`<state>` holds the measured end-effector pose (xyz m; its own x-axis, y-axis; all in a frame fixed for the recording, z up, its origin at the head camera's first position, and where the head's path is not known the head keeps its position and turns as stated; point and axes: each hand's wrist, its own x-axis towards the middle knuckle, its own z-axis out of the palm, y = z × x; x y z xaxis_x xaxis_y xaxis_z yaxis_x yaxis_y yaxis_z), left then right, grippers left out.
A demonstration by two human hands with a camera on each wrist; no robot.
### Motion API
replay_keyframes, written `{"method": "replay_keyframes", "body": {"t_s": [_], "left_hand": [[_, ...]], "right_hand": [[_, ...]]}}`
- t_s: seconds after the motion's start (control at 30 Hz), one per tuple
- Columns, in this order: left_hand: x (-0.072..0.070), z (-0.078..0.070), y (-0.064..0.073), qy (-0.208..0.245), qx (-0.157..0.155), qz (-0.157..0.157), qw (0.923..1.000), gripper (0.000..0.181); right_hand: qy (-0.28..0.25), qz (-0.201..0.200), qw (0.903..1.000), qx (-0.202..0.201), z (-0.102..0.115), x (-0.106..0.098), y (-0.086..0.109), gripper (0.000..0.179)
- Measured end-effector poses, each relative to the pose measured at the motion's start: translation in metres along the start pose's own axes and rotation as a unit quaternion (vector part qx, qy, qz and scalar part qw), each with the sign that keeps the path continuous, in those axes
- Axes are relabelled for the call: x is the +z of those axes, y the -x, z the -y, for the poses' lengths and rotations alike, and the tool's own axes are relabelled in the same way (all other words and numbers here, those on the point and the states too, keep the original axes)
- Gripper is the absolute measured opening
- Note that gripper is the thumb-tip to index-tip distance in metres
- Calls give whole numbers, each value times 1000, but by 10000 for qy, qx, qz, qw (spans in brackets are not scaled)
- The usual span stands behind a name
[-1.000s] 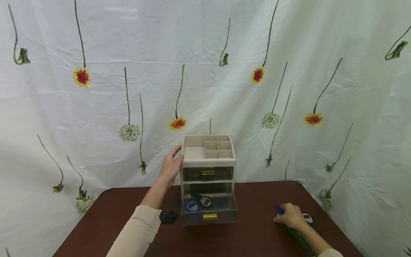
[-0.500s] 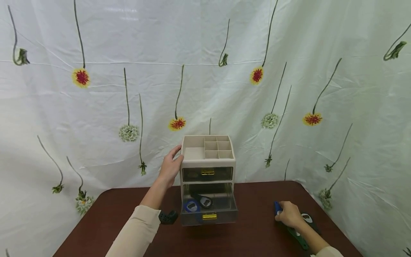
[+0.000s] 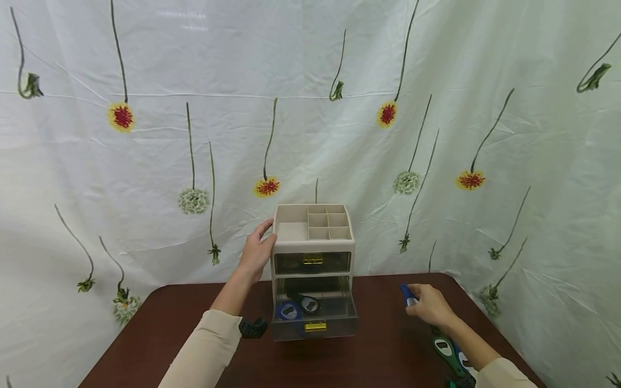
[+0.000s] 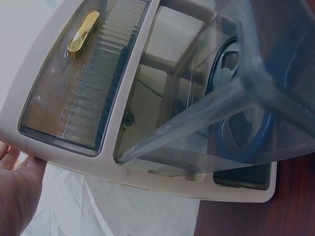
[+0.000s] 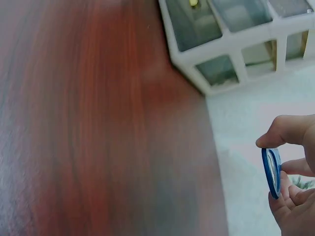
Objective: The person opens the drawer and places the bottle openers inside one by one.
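Note:
A cream desktop drawer organizer (image 3: pixel 312 246) stands at the middle back of the table. Its lower see-through drawer (image 3: pixel 335 326) is pulled out, with a blue bottle opener (image 3: pixel 289 311) and a black bottle opener (image 3: pixel 309 305) inside. My left hand (image 3: pixel 254 256) rests against the organizer's upper left side, fingers fairly straight; in the left wrist view its fingertips touch the cream side. To the right, my right hand (image 3: pixel 429 306) pinches another blue bottle opener (image 5: pixel 271 172) between thumb and fingers, raised over the table.
Under my right forearm lie a green bottle opener (image 3: pixel 443 347) and a blue one (image 3: pixel 463 360) on the dark red-brown table (image 3: pixel 383 345). The organizer's upper drawer (image 3: pixel 291 263) is closed. A white flowered cloth (image 3: pixel 310 134) hangs behind the table.
My right hand has lifted the blue bottle opener off the pile and moved a little left and away from me, uncovering the green opener. My left hand has stayed in place.

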<state>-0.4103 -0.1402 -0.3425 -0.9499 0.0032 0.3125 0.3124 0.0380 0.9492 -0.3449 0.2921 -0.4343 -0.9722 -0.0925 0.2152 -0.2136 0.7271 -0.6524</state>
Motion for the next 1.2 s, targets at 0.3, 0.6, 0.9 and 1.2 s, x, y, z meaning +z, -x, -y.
{"method": "replay_keyframes", "body": {"t_s": [0.3, 0.6, 0.9, 1.2], "left_hand": [[0, 0, 0, -45, 25, -49, 10000, 56], [0, 1, 0, -30, 61, -44, 10000, 56], [0, 1, 0, -52, 45, -82, 9999, 56], [1, 1, 0, -106, 76, -109, 9999, 56]], "right_hand": [[77, 126, 9996, -256, 34, -3, -5, 65], [-453, 583, 9953, -630, 79, -1, 1, 64], [-368, 1245, 9799, -1514, 123, 12, -2, 63], [-222, 1663, 9683, -1852, 152, 38, -16, 61]]}}
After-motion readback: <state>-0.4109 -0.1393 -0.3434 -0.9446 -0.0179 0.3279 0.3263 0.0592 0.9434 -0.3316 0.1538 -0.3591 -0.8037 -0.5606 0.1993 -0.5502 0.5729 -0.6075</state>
